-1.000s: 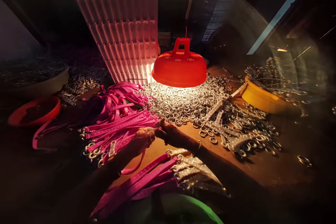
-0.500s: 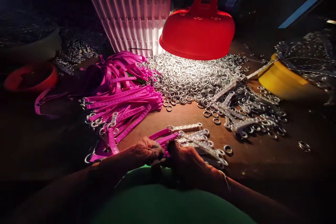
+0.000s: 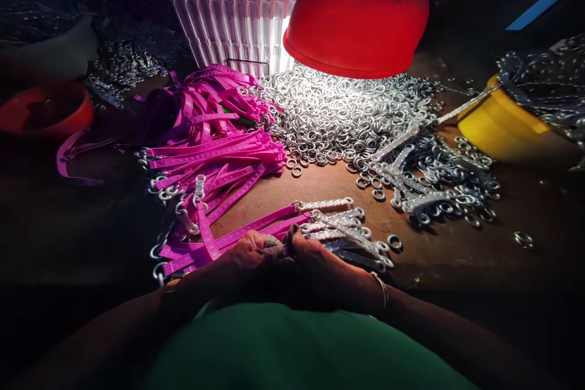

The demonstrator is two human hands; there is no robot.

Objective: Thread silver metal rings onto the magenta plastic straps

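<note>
Left grip (image 3: 250,251) and right grip (image 3: 322,265) meet, fingers bunched, contents and closure unclear; nearby flat magenta fabric-like straps (image 3: 273,217) look light, limp, best pinched mid-length.

Red lamp (image 3: 356,27) shining over brown table (image 3: 322,186), ridged panel (image 3: 237,3) rising behind, blue bar (image 3: 546,0) slanting at right, darkness surrounding

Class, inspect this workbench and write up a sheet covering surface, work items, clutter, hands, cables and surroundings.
Surface: brown tabletop, lit mid-area, dark edges.
Work items: pink straps left; heaped silver rings centre; silvery strips beyond the right hand.
Clutter: loose rings at right.
Hands: left hand and right hand close together; grip hidden.
Cables: nothing seen.
Surroundings: red lampshade above rings; ribbed panel behind; yellow tub right, red bowl left.
</note>
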